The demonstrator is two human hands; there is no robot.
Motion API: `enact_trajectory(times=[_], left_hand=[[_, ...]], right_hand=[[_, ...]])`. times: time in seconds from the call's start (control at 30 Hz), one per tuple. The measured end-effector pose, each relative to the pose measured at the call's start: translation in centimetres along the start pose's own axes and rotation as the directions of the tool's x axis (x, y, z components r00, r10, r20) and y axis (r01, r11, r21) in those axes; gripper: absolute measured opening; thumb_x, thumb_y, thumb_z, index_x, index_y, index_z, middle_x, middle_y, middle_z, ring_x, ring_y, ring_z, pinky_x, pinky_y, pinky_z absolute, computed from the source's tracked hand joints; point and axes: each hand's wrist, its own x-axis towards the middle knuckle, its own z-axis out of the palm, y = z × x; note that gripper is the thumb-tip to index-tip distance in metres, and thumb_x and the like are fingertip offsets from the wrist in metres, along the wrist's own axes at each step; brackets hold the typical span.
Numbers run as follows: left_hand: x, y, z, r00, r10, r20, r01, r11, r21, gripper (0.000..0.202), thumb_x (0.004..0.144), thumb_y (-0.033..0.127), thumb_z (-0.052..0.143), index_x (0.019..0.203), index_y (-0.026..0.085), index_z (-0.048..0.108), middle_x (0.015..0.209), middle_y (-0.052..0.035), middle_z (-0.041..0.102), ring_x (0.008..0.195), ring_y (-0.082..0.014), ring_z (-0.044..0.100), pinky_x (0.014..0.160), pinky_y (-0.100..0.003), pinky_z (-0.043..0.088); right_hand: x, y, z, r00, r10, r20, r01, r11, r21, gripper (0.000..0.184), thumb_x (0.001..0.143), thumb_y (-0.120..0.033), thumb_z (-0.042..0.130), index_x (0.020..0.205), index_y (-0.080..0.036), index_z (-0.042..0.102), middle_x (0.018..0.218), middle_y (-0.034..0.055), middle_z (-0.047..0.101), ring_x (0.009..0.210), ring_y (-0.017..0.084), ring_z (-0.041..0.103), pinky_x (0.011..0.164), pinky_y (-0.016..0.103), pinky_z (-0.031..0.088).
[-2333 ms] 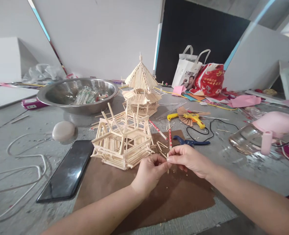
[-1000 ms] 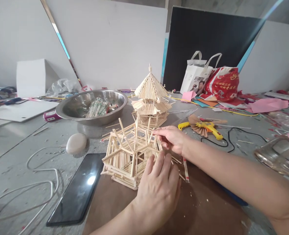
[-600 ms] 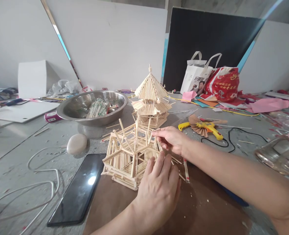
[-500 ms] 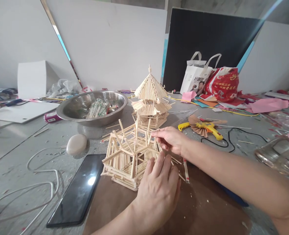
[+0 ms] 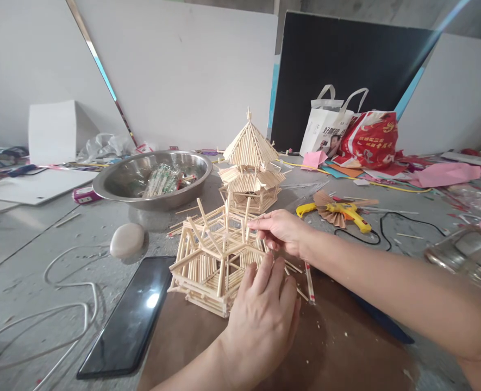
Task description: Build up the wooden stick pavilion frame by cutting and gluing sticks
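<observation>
A six-sided model of pale wooden sticks (image 5: 199,266), with several short posts rising from its open upper frame, sits on a brown board (image 5: 325,347). My left hand (image 5: 264,312) steadies its near right side, fingers bent over the edge and fingertips partly hidden. At the model's back right, my right hand (image 5: 283,231) has thumb and forefinger pinched on a thin wooden stick beside an upright post; most of that stick is covered. Behind stands a pagoda-like stick model (image 5: 250,157) with a pointed roof.
A steel basin (image 5: 113,190) with packaged sticks stands back left. A phone (image 5: 130,315), a pale rounded object (image 5: 127,240) and a white cable lie left. To the right are a yellow glue gun (image 5: 346,212) with a black cord, and a glass jar (image 5: 460,255). Bags (image 5: 368,141) stand behind.
My right hand has shifted very slightly left, toward the upright post. My left hand and the model keep their places.
</observation>
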Motion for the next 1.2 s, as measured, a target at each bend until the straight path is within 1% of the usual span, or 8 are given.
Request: enact_trajectory(times=[0.17, 0.33, 0.6, 0.73, 0.97, 1.2], left_hand=[[-0.05, -0.02, 0.02, 1.000, -0.005, 0.000, 0.005, 1.000, -0.016, 0.023, 0.080, 0.020, 0.039, 0.094, 0.013, 0.057, 0.110, -0.0141, 0.052, 0.108, -0.0301, 0.040, 0.082, -0.045, 0.040], [-0.04, -0.07, 0.00, 1.000, -0.006, 0.011, 0.006, 0.999, -0.035, 0.023, 0.080, 0.020, 0.040, 0.093, 0.013, 0.057, 0.107, -0.0138, 0.053, 0.112, -0.0313, 0.036, 0.083, -0.045, 0.040], [0.02, 0.04, 0.00, 1.000, 0.001, -0.009, -0.001, 1.000, -0.028, 0.022, 0.081, 0.019, 0.040, 0.092, 0.013, 0.057, 0.101, -0.0137, 0.054, 0.107, -0.0317, 0.040, 0.080, -0.045, 0.041], [0.02, 0.03, 0.00, 1.000, 0.003, -0.020, -0.004, 1.000, -0.030, 0.020, 0.080, 0.019, 0.040, 0.090, 0.013, 0.057, 0.100, -0.0136, 0.054, 0.108, -0.0314, 0.040, 0.079, -0.045, 0.042], [-0.04, -0.01, 0.08, 1.000, -0.001, -0.007, 0.001, 1.000, -0.026, 0.022, 0.081, 0.019, 0.039, 0.092, 0.013, 0.057, 0.105, -0.0136, 0.052, 0.110, -0.0306, 0.038, 0.081, -0.044, 0.041], [0.00, -0.02, 0.08, 1.000, 0.005, -0.003, -0.006, 1.000, -0.014, 0.021, 0.080, 0.019, 0.040, 0.091, 0.013, 0.057, 0.101, -0.0133, 0.054, 0.107, -0.0312, 0.040, 0.077, -0.044, 0.042]], right_hand=[[0.19, 0.13, -0.12, 1.000, -0.012, 0.017, 0.013, 0.999, -0.034, 0.022, 0.073, -0.017, 0.058, 0.053, -0.013, 0.049, 0.037, -0.0068, 0.046, 0.020, 0.002, 0.032, 0.022, 0.015, 0.018], [0.32, 0.34, -0.20, 0.999, -0.034, 0.034, 0.035, 0.998, -0.046, 0.024, 0.072, -0.017, 0.059, 0.051, -0.014, 0.047, 0.037, -0.0064, 0.047, 0.021, 0.002, 0.033, 0.022, 0.015, 0.019], [0.44, 0.28, -0.30, 0.998, -0.040, 0.053, 0.043, 0.996, -0.071, 0.019, 0.072, -0.017, 0.059, 0.055, -0.013, 0.050, 0.039, -0.0071, 0.046, 0.020, 0.002, 0.033, 0.021, 0.014, 0.020], [0.47, 0.38, -0.37, 0.998, -0.035, 0.060, 0.039, 0.996, -0.077, 0.018, 0.072, -0.017, 0.059, 0.056, -0.013, 0.051, 0.039, -0.0075, 0.046, 0.020, 0.002, 0.033, 0.021, 0.014, 0.020], [0.48, 0.49, -0.32, 0.997, -0.047, 0.065, 0.053, 0.994, -0.095, 0.016, 0.072, -0.018, 0.059, 0.059, -0.012, 0.052, 0.040, -0.0077, 0.046, 0.021, 0.002, 0.034, 0.021, 0.014, 0.022], [0.53, 0.57, -0.38, 0.995, -0.066, 0.069, 0.074, 0.990, -0.117, 0.019, 0.072, -0.021, 0.059, 0.057, -0.013, 0.051, 0.041, -0.0070, 0.047, 0.021, 0.002, 0.034, 0.022, 0.014, 0.022]])
